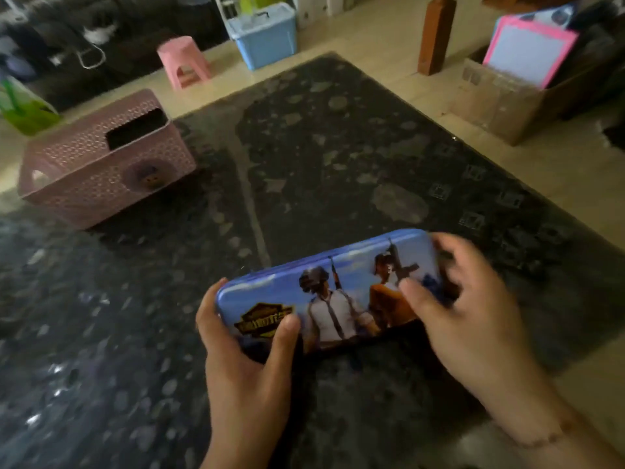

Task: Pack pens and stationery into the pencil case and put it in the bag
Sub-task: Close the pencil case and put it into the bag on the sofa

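Pencil case (338, 292), lid closed, sits over the near counter (304, 147), left hand (247, 363) gripping its left end, right hand (473, 309) curled round its right end.

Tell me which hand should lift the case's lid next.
Probably right: its fingers curl over the case's far edge. The left has a steady grip on the other end.

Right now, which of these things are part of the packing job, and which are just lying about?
Part of the job:
- pencil case, lid closed, gripped at its ends by the left hand and the right hand

Just lying about:
- pink basket on the dark table
- pink stool
- blue storage box
- cardboard box

No bag can be made out for certain.
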`<state>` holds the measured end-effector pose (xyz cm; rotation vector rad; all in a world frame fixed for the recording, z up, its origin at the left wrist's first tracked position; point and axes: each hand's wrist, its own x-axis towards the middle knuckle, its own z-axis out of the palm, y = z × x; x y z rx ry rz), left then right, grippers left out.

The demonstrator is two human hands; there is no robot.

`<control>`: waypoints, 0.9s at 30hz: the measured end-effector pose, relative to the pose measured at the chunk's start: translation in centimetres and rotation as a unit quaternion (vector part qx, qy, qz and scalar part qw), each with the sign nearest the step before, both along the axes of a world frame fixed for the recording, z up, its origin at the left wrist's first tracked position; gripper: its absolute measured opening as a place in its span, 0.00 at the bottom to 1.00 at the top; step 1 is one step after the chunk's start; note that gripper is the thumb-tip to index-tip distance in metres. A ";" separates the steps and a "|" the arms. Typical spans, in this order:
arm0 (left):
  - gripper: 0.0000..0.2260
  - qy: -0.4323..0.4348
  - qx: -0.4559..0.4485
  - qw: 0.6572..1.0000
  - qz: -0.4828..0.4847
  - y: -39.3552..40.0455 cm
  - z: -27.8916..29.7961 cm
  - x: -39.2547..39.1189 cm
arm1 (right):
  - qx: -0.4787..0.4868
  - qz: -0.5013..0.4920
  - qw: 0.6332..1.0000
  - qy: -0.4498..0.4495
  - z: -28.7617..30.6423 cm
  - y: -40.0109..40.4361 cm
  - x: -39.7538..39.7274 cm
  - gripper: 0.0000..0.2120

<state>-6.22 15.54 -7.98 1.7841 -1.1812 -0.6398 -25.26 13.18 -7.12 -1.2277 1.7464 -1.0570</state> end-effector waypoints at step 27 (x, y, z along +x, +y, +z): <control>0.15 0.127 0.244 0.819 -0.504 -9.0 42.9 -17.6 | 0.032 -0.354 0.914 -0.196 40.6 9.7 -20.0 0.12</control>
